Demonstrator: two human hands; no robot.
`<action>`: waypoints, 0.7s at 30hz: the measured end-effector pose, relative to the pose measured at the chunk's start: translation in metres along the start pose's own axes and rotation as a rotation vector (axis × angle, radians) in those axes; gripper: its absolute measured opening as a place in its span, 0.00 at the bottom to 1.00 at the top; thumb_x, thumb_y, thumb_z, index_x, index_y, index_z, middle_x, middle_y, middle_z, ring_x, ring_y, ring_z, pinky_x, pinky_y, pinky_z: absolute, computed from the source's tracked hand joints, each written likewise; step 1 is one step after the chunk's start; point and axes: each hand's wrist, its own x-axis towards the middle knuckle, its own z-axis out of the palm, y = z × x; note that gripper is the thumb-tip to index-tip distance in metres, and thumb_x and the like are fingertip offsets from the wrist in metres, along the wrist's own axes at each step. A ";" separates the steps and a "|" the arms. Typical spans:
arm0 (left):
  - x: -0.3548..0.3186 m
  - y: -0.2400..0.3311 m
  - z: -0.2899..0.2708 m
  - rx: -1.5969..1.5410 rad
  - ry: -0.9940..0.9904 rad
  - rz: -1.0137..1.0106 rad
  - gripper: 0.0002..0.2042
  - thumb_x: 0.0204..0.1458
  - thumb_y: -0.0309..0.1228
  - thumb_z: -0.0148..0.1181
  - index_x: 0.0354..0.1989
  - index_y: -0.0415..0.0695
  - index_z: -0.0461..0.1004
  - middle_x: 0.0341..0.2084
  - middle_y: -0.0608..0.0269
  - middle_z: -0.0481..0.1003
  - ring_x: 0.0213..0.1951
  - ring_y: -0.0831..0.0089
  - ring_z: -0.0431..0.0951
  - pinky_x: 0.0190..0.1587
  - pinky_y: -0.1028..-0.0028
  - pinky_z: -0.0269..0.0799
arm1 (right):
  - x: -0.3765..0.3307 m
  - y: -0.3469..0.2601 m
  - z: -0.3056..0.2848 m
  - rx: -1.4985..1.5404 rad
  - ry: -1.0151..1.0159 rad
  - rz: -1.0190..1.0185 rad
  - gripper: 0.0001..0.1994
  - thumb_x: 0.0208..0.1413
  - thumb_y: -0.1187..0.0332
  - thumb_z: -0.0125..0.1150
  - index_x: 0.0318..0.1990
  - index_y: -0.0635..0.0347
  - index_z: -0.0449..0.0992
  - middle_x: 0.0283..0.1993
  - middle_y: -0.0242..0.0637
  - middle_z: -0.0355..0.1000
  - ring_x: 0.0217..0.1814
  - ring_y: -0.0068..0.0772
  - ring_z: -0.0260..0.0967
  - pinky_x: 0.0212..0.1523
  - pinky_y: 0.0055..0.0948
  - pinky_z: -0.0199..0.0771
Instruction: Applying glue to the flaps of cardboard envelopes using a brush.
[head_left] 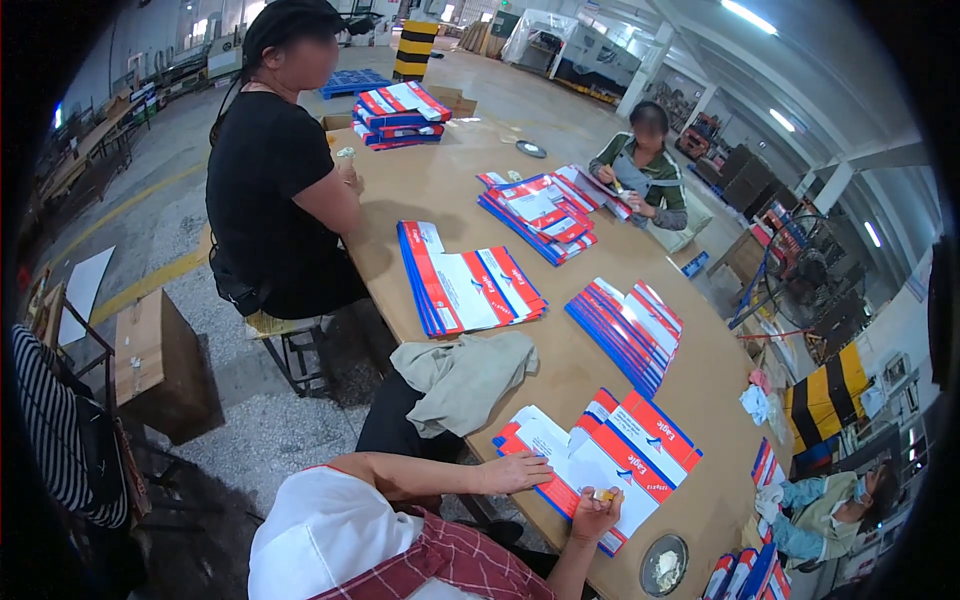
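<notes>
Left hand (pixel 515 472) lies flat, fingers spread, pinning the carton blank (pixel 600 462) on the counter (pixel 560 385); right hand (pixel 597 510), fingers curled on what seems a small yellowish lump (pixel 604 495), at the near edge; blank light, stiff, creasable, best gripped by edges.

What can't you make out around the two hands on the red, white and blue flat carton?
- Head view: yellowish piece in the right hand, too small and wrapped by the fingers; its kind is unclear.
- Flat carton: the left hand lies flat, covering its near corner.
- Round dish: contents blurred.
- Carton stack: cut off by the lower edge.
</notes>
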 end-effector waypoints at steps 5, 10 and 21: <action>0.026 -0.005 -0.011 0.002 -0.163 -0.005 0.19 0.47 0.34 0.53 0.49 0.45 0.68 0.50 0.61 0.68 0.54 0.66 0.65 0.55 0.63 0.60 | 0.005 -0.007 0.007 -0.057 0.006 -0.066 0.12 0.60 0.60 0.47 0.30 0.54 0.72 0.17 0.26 0.66 0.17 0.18 0.60 0.37 0.29 0.69; 0.039 -0.017 -0.003 -0.109 -0.231 -0.134 0.18 0.47 0.35 0.54 0.49 0.48 0.69 0.50 0.62 0.68 0.54 0.66 0.65 0.54 0.59 0.60 | 0.016 -0.010 0.011 -0.041 0.048 -0.071 0.11 0.60 0.62 0.46 0.30 0.56 0.71 0.16 0.28 0.62 0.16 0.21 0.57 0.38 0.32 0.70; 0.029 0.003 0.017 0.147 -0.128 -0.201 0.12 0.47 0.33 0.50 0.40 0.49 0.71 0.40 0.65 0.72 0.43 0.70 0.71 0.36 0.57 0.65 | 0.037 -0.028 -0.004 -0.158 -0.077 -0.069 0.10 0.57 0.58 0.50 0.31 0.53 0.70 0.23 0.30 0.67 0.25 0.29 0.65 0.35 0.32 0.68</action>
